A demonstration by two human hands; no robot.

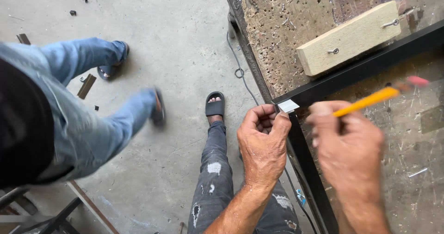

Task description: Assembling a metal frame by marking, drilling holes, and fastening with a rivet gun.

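My left hand [262,142] is curled at the corner of a black metal frame [365,66], pinching a small flat white piece [288,106] against that corner. My right hand [348,144], blurred by motion, grips a yellow pencil [367,101] with a pink eraser end pointing up and right; its tip is hidden by my fingers. The frame lies on a pitted, scratched workbench [277,30] and its second bar [307,169] runs down toward me.
A pale wooden block [348,37] is screwed to the bench behind the frame. Another person in light blue jeans [88,118] and sandals walks past on the left. My own dark torn jeans [215,178] and black sandal [215,105] stand on the concrete floor. A thin wire [240,72] hangs by the bench edge.
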